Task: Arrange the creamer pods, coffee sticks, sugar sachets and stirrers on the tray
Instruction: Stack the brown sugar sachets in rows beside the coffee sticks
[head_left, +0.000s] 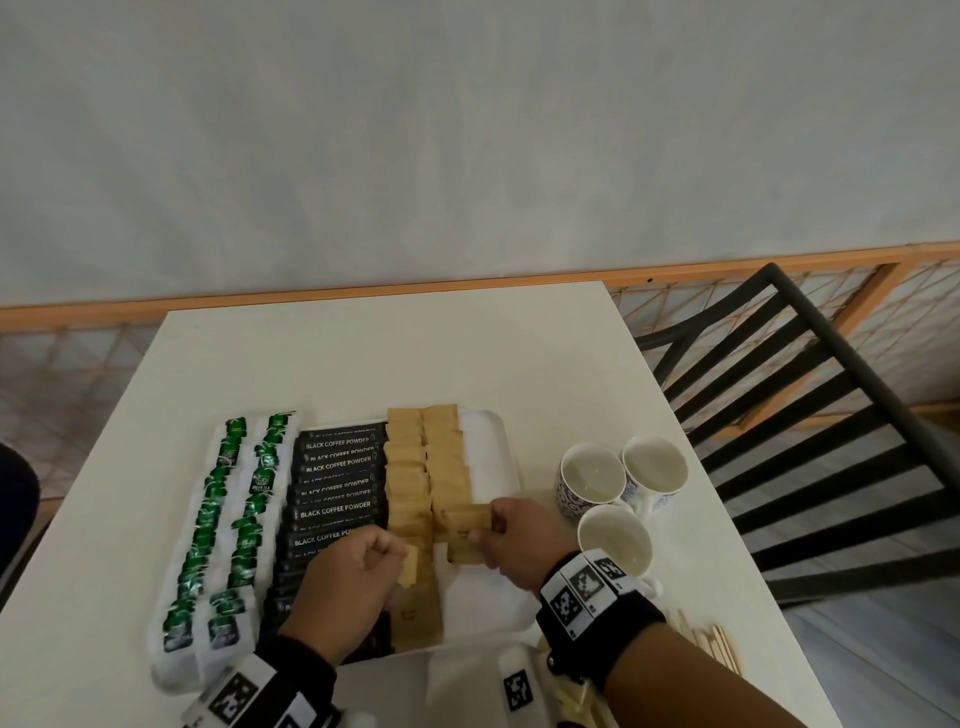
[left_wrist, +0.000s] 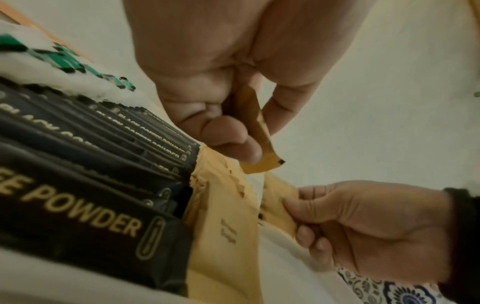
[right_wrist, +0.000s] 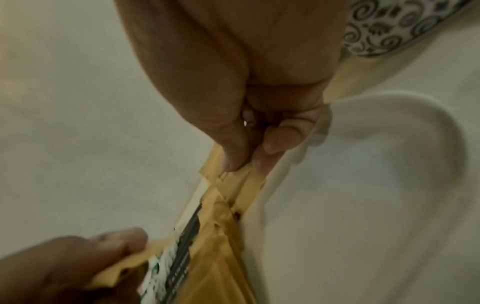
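A white tray (head_left: 496, 452) holds rows of black coffee sticks (head_left: 335, 483) and two columns of brown sugar sachets (head_left: 428, 462). My left hand (head_left: 358, 569) hovers over the near part of the tray and pinches one brown sachet (left_wrist: 255, 131) between thumb and fingers. My right hand (head_left: 511, 535) pinches another brown sachet (head_left: 465, 519) at the near end of the right column, low over the tray. Green-and-white packets (head_left: 223, 525) lie in two columns left of the coffee sticks.
Three empty patterned cups (head_left: 618, 488) stand right of the tray. Wooden stirrers (head_left: 711, 642) lie near the table's front right edge. A black chair (head_left: 810, 415) stands past the table's right side. Bare tabletop lies behind the tray.
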